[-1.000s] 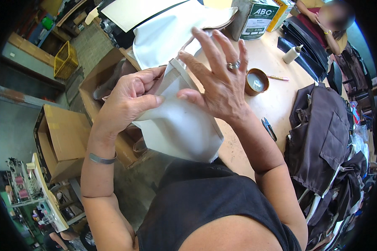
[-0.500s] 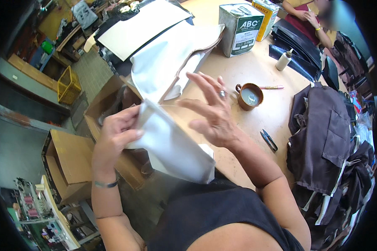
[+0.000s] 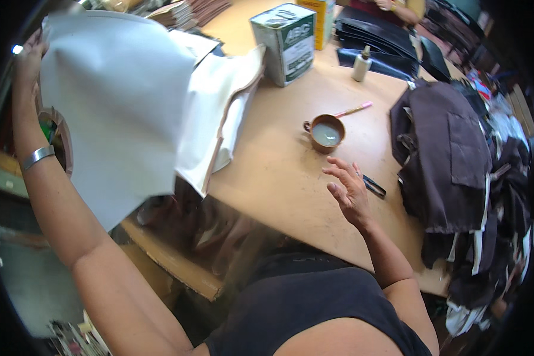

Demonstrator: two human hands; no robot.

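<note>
Currently pinching the white sheet [image 3: 113, 101] by its upper-left edge with the left hand [image 3: 32, 52], raising it at the left of the table [image 3: 267, 172], spreading the empty right hand's [image 3: 351, 199] fingers, probably handling something light, bendy, slightly slick, best gripped at corners.

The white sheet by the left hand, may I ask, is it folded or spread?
Spread: the white sheet shows a broad face, the left hand at its upper corner.
</note>
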